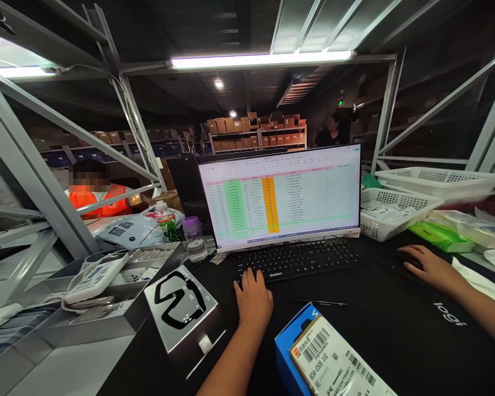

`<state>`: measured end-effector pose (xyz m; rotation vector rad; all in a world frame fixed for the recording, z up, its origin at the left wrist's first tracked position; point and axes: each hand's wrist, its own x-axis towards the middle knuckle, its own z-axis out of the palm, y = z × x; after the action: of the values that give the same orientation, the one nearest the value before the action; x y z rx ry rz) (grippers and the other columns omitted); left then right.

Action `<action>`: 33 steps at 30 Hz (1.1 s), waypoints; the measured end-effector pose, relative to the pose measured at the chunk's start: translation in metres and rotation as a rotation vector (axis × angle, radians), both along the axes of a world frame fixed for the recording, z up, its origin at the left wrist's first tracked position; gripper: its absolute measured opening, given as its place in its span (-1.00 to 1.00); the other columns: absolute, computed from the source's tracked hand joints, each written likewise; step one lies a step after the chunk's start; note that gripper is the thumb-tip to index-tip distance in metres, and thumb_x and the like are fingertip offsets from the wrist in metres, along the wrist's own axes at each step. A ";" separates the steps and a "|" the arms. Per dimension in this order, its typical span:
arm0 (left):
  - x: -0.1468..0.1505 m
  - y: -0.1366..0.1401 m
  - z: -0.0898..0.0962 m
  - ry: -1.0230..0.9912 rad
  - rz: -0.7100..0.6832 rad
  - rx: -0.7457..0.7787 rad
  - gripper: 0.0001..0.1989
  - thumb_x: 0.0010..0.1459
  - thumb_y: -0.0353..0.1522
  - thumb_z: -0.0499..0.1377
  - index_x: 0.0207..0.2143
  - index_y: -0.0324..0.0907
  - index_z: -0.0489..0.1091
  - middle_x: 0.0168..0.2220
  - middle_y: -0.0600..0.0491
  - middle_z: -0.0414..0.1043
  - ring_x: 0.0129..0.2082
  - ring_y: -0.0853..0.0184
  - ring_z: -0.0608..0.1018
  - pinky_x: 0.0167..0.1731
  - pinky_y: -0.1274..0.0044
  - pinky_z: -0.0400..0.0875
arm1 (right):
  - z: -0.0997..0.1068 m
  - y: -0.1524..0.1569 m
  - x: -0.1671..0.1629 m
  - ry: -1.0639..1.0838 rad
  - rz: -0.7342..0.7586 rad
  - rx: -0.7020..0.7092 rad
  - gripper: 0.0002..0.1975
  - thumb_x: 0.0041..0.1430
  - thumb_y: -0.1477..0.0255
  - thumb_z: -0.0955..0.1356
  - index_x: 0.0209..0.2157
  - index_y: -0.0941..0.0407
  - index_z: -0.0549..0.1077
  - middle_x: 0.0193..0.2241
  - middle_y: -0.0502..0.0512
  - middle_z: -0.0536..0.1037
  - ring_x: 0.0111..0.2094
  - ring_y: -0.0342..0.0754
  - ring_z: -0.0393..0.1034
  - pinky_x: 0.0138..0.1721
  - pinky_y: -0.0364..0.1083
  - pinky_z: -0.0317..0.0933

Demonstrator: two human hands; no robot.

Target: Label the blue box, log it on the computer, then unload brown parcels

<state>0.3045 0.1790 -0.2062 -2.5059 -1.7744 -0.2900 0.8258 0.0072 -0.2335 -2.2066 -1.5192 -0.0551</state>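
Left hand (253, 297): spread, grasping nothing; your resting fingers could cause stray keystrokes.
Right hand (429, 268): half-curled; you cannot tell its hold.
Keyboard (305, 258): one o'clock from left hand.

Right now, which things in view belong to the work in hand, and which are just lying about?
In use, apparently:
keyboard, left hand at its edge
monitor showing a spreadsheet
perhaps the labelled package

Lying about:
silver box
purple-lidded container
green packet
white baskets
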 end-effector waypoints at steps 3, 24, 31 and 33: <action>0.000 0.000 -0.001 -0.005 0.007 0.005 -0.42 0.26 -0.45 0.04 0.34 -0.29 0.26 0.42 -0.26 0.15 0.43 -0.02 0.21 0.38 0.01 0.06 | -0.005 0.002 0.005 -0.013 0.006 -0.009 -0.67 0.27 0.22 0.27 -0.06 0.03 0.53 0.21 0.40 0.34 0.18 0.32 0.37 0.19 0.14 0.22; 0.001 -0.002 0.002 0.014 -0.001 0.046 -0.44 0.28 -0.45 0.02 0.32 -0.31 0.27 0.40 -0.29 0.19 0.40 -0.03 0.24 0.35 0.00 0.12 | 0.062 -0.002 -0.033 -0.248 -0.148 0.199 -0.46 0.20 0.26 0.28 0.16 0.21 0.35 0.16 0.48 0.41 0.21 0.31 0.32 0.28 0.17 0.17; -0.001 -0.006 0.007 0.043 -0.027 0.046 -0.45 0.30 -0.44 -0.02 0.32 -0.32 0.24 0.40 -0.30 0.17 0.40 -0.02 0.25 0.34 0.03 0.13 | 0.115 -0.114 -0.072 -0.322 -0.490 0.235 -0.57 0.25 0.27 0.25 0.14 0.01 0.33 0.26 0.25 0.33 0.27 0.37 0.18 0.31 0.27 0.02; 0.000 -0.010 0.009 0.047 -0.049 0.064 -0.45 0.30 -0.45 -0.02 0.33 -0.33 0.23 0.40 -0.30 0.17 0.40 -0.02 0.24 0.35 0.04 0.12 | 0.098 -0.159 -0.071 -0.313 -0.631 0.148 -0.53 0.19 0.23 0.29 0.13 0.00 0.31 0.20 0.30 0.36 0.25 0.49 0.20 0.22 0.36 0.09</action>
<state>0.3041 0.1686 -0.1967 -2.4943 -1.6616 -0.2836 0.7545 -0.1521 -0.1353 -2.5438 -0.8544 -0.7119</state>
